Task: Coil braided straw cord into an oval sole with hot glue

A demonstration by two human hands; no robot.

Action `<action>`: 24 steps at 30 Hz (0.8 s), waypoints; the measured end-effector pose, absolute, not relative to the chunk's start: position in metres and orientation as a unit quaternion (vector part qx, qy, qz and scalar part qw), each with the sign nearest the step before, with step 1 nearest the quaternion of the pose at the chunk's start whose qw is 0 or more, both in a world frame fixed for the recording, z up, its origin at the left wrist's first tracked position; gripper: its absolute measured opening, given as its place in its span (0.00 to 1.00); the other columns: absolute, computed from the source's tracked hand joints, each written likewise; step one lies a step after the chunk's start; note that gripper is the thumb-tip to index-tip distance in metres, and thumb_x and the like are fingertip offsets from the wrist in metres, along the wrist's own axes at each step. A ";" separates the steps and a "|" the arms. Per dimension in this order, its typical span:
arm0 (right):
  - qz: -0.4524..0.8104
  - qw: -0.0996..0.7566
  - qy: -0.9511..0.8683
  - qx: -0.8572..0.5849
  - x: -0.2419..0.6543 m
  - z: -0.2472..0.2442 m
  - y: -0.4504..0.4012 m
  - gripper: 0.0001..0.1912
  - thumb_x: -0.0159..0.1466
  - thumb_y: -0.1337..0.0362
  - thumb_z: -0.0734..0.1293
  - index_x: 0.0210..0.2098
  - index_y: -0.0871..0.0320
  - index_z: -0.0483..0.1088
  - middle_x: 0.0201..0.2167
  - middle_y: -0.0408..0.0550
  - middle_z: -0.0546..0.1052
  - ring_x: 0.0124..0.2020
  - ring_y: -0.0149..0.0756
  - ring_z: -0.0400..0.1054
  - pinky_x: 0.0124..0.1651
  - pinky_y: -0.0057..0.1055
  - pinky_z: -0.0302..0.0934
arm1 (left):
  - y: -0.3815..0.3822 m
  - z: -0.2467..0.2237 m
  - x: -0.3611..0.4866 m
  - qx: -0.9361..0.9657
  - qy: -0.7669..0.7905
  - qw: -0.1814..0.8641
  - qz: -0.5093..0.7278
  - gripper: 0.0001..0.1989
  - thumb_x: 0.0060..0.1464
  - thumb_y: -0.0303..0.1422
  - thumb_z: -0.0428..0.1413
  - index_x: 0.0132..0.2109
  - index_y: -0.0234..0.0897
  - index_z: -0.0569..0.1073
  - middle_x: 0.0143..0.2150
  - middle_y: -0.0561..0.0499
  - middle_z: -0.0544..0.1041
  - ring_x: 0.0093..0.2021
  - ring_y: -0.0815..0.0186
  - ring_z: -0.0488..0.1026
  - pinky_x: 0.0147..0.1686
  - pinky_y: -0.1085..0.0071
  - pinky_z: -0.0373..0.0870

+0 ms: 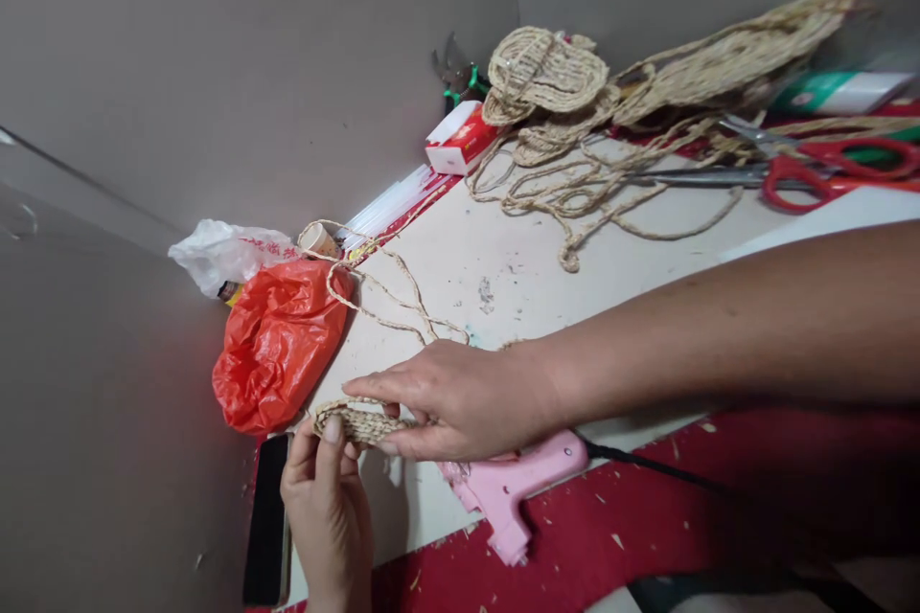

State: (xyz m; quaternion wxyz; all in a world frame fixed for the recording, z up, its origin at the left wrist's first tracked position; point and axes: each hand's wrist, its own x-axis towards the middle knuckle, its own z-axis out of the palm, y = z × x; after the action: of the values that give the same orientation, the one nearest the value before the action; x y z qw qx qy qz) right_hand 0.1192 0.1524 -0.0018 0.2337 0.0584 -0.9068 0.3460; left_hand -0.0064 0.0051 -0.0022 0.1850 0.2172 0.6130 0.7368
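Note:
My left hand (pixel 327 488) comes up from the bottom, its thumb and fingers pinching the left end of a small coiled piece of braided straw cord (pixel 366 425). From the right, my right hand (pixel 452 397) reaches over and holds the other end of that piece between thumb and fingers. A loose length of cord (pixel 413 292) loops across the table behind my hands. Just below my right wrist lies a pink glue gun (pixel 524 488), partly hidden by that hand, with a black cable running right.
An orange-red plastic bag (pixel 280 345), a white bag (pixel 230 254) and a paper cup (pixel 318 240) lie left. A phone (pixel 267 522) is beside my left hand. Farther back are a red-white box (pixel 464 139), pliers (pixel 460 77), coiled straw pieces (pixel 550 72) and red-handled scissors (pixel 797 182).

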 end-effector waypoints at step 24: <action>0.476 0.434 -0.745 0.173 0.155 0.048 0.148 0.06 0.65 0.69 0.62 0.31 0.61 0.67 0.29 0.47 0.72 0.34 0.28 0.67 0.40 0.27 0.64 | 0.023 -0.039 -0.050 0.219 0.650 0.277 0.672 0.16 0.40 0.39 0.67 0.26 0.31 0.71 0.20 0.52 0.70 0.20 0.72 0.67 0.26 0.73 0.68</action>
State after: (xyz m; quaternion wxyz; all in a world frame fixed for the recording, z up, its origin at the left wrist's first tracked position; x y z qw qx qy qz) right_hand 0.1547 0.1479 0.0476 0.4340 0.1726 -0.7455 0.4755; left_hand -0.0504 0.0233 -0.0393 0.2770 0.2191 0.6504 0.6725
